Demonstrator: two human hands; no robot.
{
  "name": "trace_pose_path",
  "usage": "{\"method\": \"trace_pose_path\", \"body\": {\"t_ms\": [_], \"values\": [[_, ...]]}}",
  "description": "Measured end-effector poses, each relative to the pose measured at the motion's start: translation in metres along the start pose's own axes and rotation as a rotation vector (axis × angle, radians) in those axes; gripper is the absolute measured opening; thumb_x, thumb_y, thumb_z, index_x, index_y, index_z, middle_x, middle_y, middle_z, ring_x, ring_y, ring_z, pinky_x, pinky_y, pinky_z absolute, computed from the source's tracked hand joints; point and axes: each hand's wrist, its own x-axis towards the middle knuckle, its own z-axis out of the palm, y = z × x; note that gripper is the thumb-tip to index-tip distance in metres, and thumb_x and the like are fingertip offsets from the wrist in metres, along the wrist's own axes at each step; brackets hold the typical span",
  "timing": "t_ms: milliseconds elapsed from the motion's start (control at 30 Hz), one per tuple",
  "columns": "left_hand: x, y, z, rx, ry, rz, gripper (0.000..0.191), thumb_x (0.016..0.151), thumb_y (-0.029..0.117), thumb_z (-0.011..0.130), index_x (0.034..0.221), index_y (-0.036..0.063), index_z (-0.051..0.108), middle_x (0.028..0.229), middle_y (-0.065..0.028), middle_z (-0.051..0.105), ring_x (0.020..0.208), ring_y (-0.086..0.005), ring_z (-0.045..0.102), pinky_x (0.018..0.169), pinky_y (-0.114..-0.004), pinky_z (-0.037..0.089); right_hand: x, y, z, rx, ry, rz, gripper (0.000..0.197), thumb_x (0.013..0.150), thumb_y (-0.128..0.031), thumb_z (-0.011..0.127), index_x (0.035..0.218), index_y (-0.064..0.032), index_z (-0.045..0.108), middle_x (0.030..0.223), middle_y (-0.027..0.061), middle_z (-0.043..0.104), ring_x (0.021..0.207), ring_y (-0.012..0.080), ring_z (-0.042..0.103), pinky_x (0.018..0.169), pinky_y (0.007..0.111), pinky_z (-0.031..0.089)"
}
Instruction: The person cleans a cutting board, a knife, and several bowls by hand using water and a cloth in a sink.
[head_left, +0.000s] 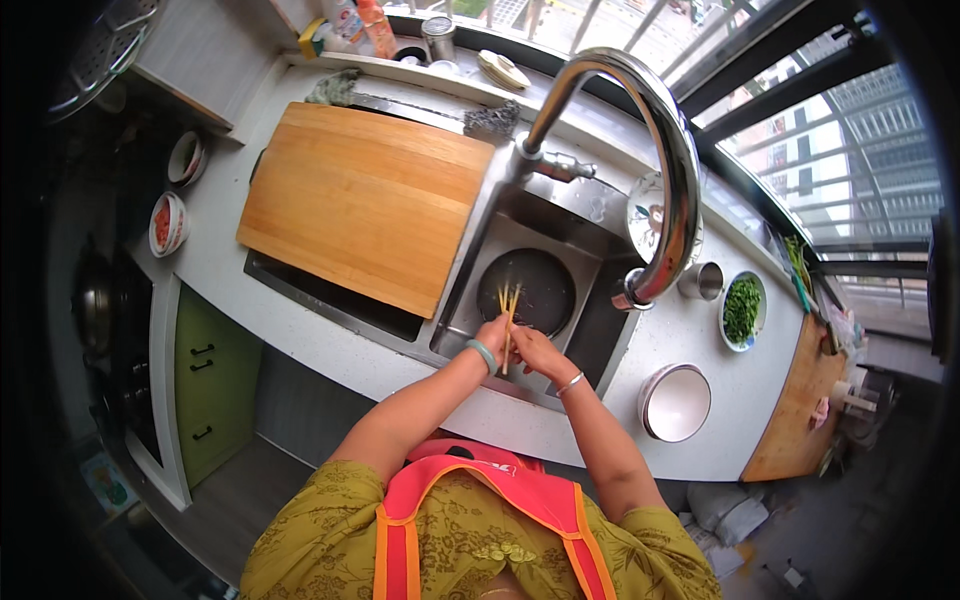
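Observation:
Both my hands meet over the stainless steel sink (465, 259) and grip a small bundle of wooden chopsticks (511, 298). A green bangle circles the wrist of my left hand (495, 334), whose fingers wrap the bundle. My right hand (538, 351), with a silver bracelet at its wrist, presses against the same sticks from the other side. The upper ends fan out and look blurred. Beneath them lies a dark round vessel (547, 281) at the bottom of the sink; I cannot tell whether it is a pan or a basin. Fingers hide part of the bundle.
A wooden cutting board (360, 202) lies across the left sink bowl. The tall curved faucet (679, 142) arches over the right side. Stacked white bowls (676, 405), a bowl of chopped greens (742, 311), a metal cup (701, 281) and a patterned plate (646, 206) stand to the right.

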Motion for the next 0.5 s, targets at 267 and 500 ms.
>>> {"method": "trace_pose_path", "body": {"t_ms": [267,500], "values": [[-0.009,0.028,-0.012,0.240,0.038,-0.062,0.017,0.089,0.026,0.051,0.101,0.0155,0.046,0.066,-0.0013,0.053,0.048,-0.0084,0.048,0.042,-0.026,0.047,0.077,0.051,-0.014,-0.628,0.480,-0.140,0.073,0.074,-0.028,0.063,0.134,-0.0058,0.028,0.135,0.0242,0.028,0.121,0.0412,0.033,0.097,0.045,0.035],[-0.033,0.035,-0.010,0.203,0.047,-0.030,0.017,0.091,0.016,0.038,0.104,0.0084,0.044,0.068,-0.0022,0.043,0.045,-0.0083,0.032,0.036,-0.021,0.025,0.099,0.069,-0.007,-0.621,0.471,-0.365,0.031,0.075,-0.007,0.048,0.105,-0.0050,0.056,0.112,0.0233,0.051,0.098,0.0356,0.055,0.079,0.044,0.047]]}}
